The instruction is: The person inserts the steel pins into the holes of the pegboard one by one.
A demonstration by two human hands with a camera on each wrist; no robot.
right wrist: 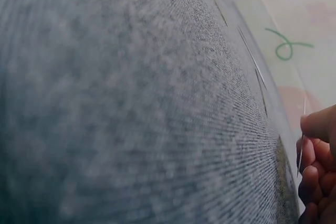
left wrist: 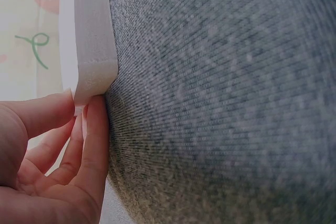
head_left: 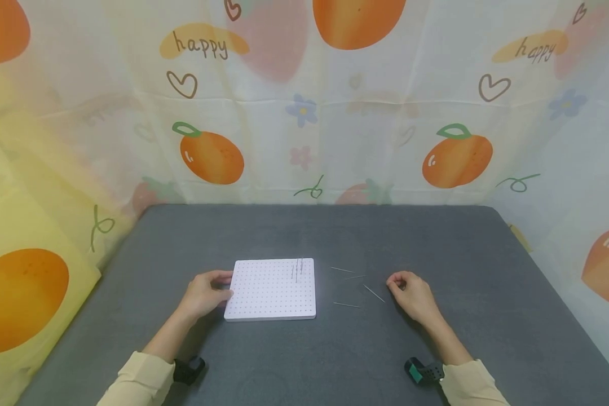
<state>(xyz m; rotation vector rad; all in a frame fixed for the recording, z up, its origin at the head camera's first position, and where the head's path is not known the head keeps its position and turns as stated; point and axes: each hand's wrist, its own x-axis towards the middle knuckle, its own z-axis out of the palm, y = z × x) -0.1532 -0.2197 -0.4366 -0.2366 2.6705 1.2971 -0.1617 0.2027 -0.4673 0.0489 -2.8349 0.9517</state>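
A white board dotted with rows of small holes (head_left: pixel 271 296) lies flat on the dark table. My left hand (head_left: pixel 203 294) holds its left edge, with the thumb on the upper face and the fingers against the side in the left wrist view. A few thin metal needles (head_left: pixel 296 272) stand up from the holes near the board's back right corner. Right of the board, my right hand (head_left: pixel 412 294) pinches one needle (right wrist: pixel 301 153) between thumb and fingers, seen clearly only in the right wrist view. Several loose needles (head_left: pixel 374 293) lie scattered between the board and this hand.
The dark grey table (head_left: pixel 294 366) carries all of this. Behind it hangs a pale curtain (head_left: pixel 264 113) printed with oranges, hearts and writing. Dark bands (head_left: pixel 189 370) circle both wrists, below light sleeves.
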